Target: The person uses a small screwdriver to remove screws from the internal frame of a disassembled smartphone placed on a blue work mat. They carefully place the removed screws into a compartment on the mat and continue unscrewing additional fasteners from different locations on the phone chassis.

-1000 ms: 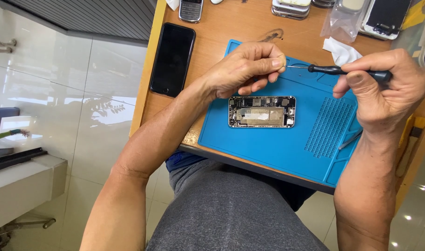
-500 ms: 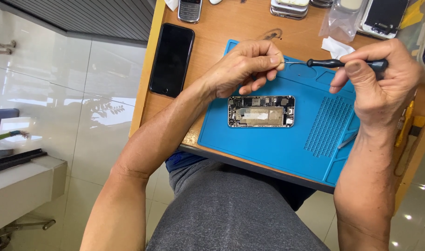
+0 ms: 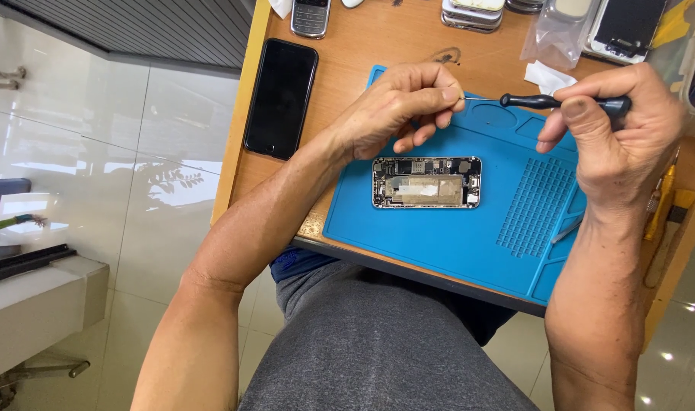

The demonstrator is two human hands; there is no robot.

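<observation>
Nearest desk edge: blue silicone work mat (image 3: pixel 438 243) on orange wooden desk (image 3: pixel 378 46), white tiled floor left. Opened grey phone chassis (image 3: pixel 427 183) mid-mat. Left hand (image 3: pixel 397 106) pinches tip of black-handled slim screwdriver (image 3: pixel 545 100); right hand (image 3: pixel 621 129) clamped on handle. Black flat smartphone (image 3: pixel 281 97) left, bare wood beyond.

Slim black-handled screwdriver (image 3: pixel 564 101) lying level in my right hand (image 3: pixel 613 137), its thin metal tip pinched at my left hand (image 3: pixel 397 106) fingertips, opened phone (image 3: pixel 427 183) with bared innards flat on blue mat (image 3: pixel 469 243) below
</observation>
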